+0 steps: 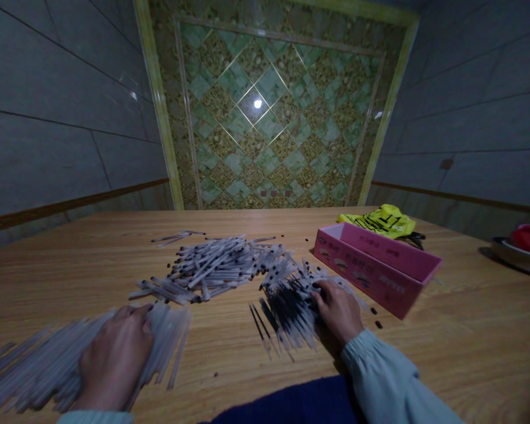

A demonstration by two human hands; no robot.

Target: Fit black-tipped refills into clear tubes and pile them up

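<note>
1. Left hand (pixel 117 353) sits on top of a fanned-out row of clear tubes (pixel 44 362), lower left on the table (pixel 223 347). Fingers look bent and close together, tips partly hidden, so I can't tell if they're pinching any. Those tubes look slick and round, so pushing down unevenly could make them roll or fan out more.

2. Right hand (pixel 338 309) is at the right edge of the dark thin sticks (pixel 287 309), right of centre. Fingers are curled; can't tell if they're gripping one. Dragging the wrist could scatter that bunch, and the thin ends might bend.

3. The capped tube pile (pixel 221 265) lies just behind the sticks, nearly running into them. A careless sweep could mix the two.

4. Pink box (pixel 366 262) is near the right hand, so an elbow swing might knock it. Small dark caps (pixel 378 324) beside it could easily get flicked away.
</note>
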